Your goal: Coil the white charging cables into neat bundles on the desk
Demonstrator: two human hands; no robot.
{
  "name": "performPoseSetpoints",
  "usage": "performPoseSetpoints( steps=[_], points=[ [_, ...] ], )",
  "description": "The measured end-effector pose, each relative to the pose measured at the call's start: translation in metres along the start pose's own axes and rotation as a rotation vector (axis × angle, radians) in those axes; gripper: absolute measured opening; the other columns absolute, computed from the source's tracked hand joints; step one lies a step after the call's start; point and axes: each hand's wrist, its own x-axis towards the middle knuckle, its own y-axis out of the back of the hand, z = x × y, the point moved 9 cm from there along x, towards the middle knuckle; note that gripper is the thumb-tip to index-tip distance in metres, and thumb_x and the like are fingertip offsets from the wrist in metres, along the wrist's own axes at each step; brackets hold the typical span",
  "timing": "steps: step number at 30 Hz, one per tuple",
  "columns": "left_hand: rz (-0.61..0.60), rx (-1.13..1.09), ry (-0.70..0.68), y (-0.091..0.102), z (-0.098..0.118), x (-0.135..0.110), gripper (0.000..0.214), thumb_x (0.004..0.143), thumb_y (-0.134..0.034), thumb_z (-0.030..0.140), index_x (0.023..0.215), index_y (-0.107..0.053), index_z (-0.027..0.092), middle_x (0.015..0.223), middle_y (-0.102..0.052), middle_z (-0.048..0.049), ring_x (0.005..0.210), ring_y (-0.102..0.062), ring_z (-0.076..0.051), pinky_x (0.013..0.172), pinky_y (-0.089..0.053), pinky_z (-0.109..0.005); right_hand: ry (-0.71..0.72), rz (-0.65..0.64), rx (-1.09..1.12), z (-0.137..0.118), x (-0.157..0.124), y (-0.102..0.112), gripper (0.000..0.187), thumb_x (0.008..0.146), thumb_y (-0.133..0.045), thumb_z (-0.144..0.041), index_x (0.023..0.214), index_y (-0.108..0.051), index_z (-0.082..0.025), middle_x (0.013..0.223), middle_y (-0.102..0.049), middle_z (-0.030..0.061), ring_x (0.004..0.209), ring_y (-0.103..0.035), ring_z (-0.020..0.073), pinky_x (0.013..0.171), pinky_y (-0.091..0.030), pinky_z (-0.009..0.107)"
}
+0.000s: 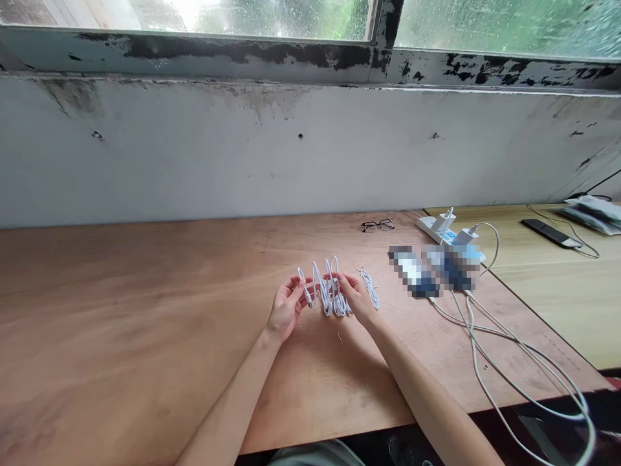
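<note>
Both hands are raised a little above the wooden table [121, 310] near its middle. My left hand [286, 307] pinches one end of a thin white cable [330, 291], close to its plug. My right hand [356, 298] grips the looped, folded part of the same cable, and the loops hang between the two hands. A second small white cable bundle [371, 288] lies on the table just right of my right hand.
Black glasses [377, 225] lie near the wall. A white power strip [444, 232] with chargers sits at the back right, beside two blurred devices [434, 268] with white cables [509, 362] trailing off the front edge. On a lighter table [557, 291] lies a dark phone [550, 232].
</note>
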Motion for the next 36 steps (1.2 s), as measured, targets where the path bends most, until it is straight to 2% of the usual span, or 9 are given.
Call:
performPoseSetpoints(
  steps=[3, 6, 12, 17, 21, 24, 28, 32, 36],
  points=[
    [0.044, -0.048, -0.027, 0.005, 0.004, 0.001, 0.030, 0.063, -0.076, 0.031, 0.081, -0.057, 0.017, 0.083, -0.067, -0.0014, 0.072, -0.066, -0.013, 0.064, -0.051, -0.023, 0.000, -0.006, 0.007, 0.004, 0.002, 0.002, 0.051, 0.080, -0.045, -0.059, 0.089, -0.068, -0.014, 0.063, -0.057, 0.0024, 0.054, -0.049, 0.0126, 0.054, -0.040, 0.026],
    [0.114, -0.040, -0.082, 0.015, 0.013, 0.003, 0.033, 0.060, -0.078, 0.034, 0.081, -0.058, 0.016, 0.080, -0.066, -0.0014, 0.069, -0.066, -0.013, 0.061, -0.050, -0.021, 0.041, 0.017, -0.085, 0.000, 0.004, 0.009, 0.047, 0.079, -0.051, -0.055, 0.094, -0.068, -0.014, 0.063, -0.057, 0.0015, 0.056, -0.050, 0.0127, 0.055, -0.040, 0.025],
    [0.249, 0.265, -0.314, 0.030, 0.041, 0.002, 0.036, 0.064, -0.072, 0.044, 0.079, -0.058, 0.015, 0.081, -0.066, -0.0038, 0.079, -0.065, -0.016, 0.062, -0.049, -0.023, 0.096, 0.033, -0.245, -0.019, 0.003, 0.020, 0.044, 0.081, -0.049, -0.049, 0.100, -0.067, -0.014, 0.059, -0.056, 0.0001, 0.051, -0.050, 0.0114, 0.049, -0.039, 0.023],
    [0.304, 0.423, -0.430, 0.039, 0.053, 0.002, 0.032, 0.067, -0.068, 0.044, 0.081, -0.061, 0.016, 0.101, -0.066, -0.0108, 0.091, -0.062, -0.018, 0.067, -0.049, -0.025, 0.153, 0.071, -0.260, -0.026, 0.003, 0.027, 0.032, 0.078, -0.055, -0.044, 0.091, -0.069, -0.018, 0.088, -0.069, 0.0076, 0.065, -0.062, 0.0150, 0.059, -0.048, 0.027],
    [0.341, 0.500, -0.515, 0.045, 0.061, 0.002, 0.029, 0.064, -0.071, 0.042, 0.074, -0.063, 0.015, 0.096, -0.063, -0.0071, 0.075, -0.061, -0.013, 0.058, -0.048, -0.022, 0.102, 0.121, -0.123, -0.017, 0.006, 0.034, 0.029, 0.068, -0.067, -0.042, 0.083, -0.068, -0.017, 0.082, -0.071, 0.0086, 0.068, -0.065, 0.0182, 0.063, -0.052, 0.031],
    [0.338, 0.533, -0.497, 0.048, 0.063, 0.003, 0.030, 0.067, -0.068, 0.043, 0.078, -0.062, 0.016, 0.073, -0.061, -0.0009, 0.055, -0.055, -0.008, 0.051, -0.044, -0.020, 0.091, 0.170, 0.033, -0.014, 0.009, 0.041, 0.032, 0.065, -0.072, -0.040, 0.087, -0.063, -0.018, 0.077, -0.071, 0.0059, 0.068, -0.067, 0.0181, 0.066, -0.053, 0.032],
    [0.299, 0.565, -0.468, 0.050, 0.068, 0.004, 0.031, 0.074, -0.061, 0.046, 0.084, -0.055, 0.018, 0.066, -0.062, 0.0013, 0.041, -0.045, -0.005, 0.042, -0.038, -0.018, 0.060, 0.277, 0.172, -0.009, 0.011, 0.058, 0.043, 0.060, -0.077, -0.038, 0.094, -0.061, -0.018, 0.074, -0.071, 0.0048, 0.071, -0.067, 0.0186, 0.069, -0.053, 0.034],
    [0.291, 0.589, -0.440, 0.054, 0.073, 0.005, 0.034, 0.074, -0.061, 0.049, 0.085, -0.054, 0.018, 0.064, -0.062, 0.0012, 0.043, -0.048, -0.006, 0.044, -0.040, -0.018, 0.069, 0.336, 0.148, -0.007, 0.012, 0.072, 0.033, 0.061, -0.075, -0.041, 0.078, -0.063, -0.016, 0.071, -0.069, 0.0054, 0.067, -0.065, 0.0169, 0.064, -0.051, 0.031],
    [0.239, 0.508, -0.370, 0.053, 0.072, 0.008, 0.042, 0.062, -0.072, 0.046, 0.087, -0.058, 0.016, 0.067, -0.065, -0.0006, 0.055, -0.058, -0.010, 0.056, -0.048, -0.023, 0.079, 0.353, 0.120, -0.008, 0.012, 0.078, 0.030, 0.061, -0.074, -0.042, 0.070, -0.063, -0.016, 0.060, -0.064, 0.0014, 0.058, -0.060, 0.0133, 0.057, -0.048, 0.027]
  ],
)
